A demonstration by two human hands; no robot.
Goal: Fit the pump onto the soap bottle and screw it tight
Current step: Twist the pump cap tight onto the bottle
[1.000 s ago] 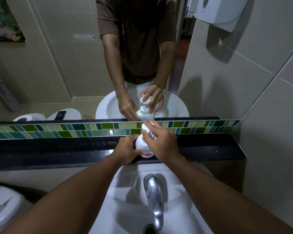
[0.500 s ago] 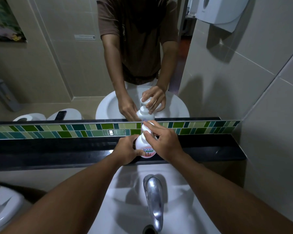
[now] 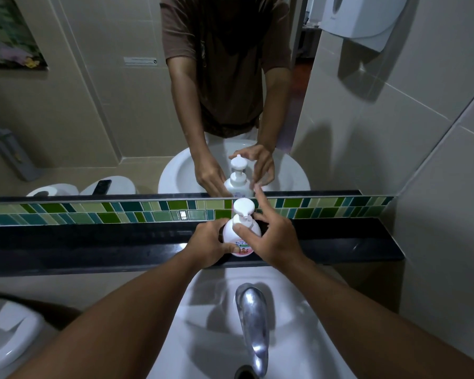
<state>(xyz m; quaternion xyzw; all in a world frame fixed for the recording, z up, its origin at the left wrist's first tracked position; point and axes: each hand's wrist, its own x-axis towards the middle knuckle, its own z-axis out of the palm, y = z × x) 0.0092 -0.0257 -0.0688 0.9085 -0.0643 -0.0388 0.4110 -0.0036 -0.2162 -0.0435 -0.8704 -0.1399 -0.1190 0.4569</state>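
Note:
A white soap bottle [image 3: 231, 236] with a pink label stands upright on the black ledge [image 3: 93, 242] behind the sink. Its white pump [image 3: 243, 208] sits on the bottle's neck, nozzle toward me. My left hand [image 3: 207, 246] wraps the bottle's left side, thumb on the label. My right hand [image 3: 274, 236] is just right of the bottle with fingers spread; only its thumb tip rests near the pump collar, and the index finger points up past the pump head. The mirror repeats the scene.
A chrome faucet [image 3: 253, 321] rises from the white sink [image 3: 203, 337] below the ledge. A green tile strip [image 3: 121, 212] runs under the mirror. A white wall dispenser [image 3: 359, 17] hangs top right. Another white fixture [image 3: 3, 337] sits at lower left.
My right hand has let go of the pump and opened, fingers spreading off to the right. The pump head now shows uncovered. My left hand keeps its hold on the bottle.

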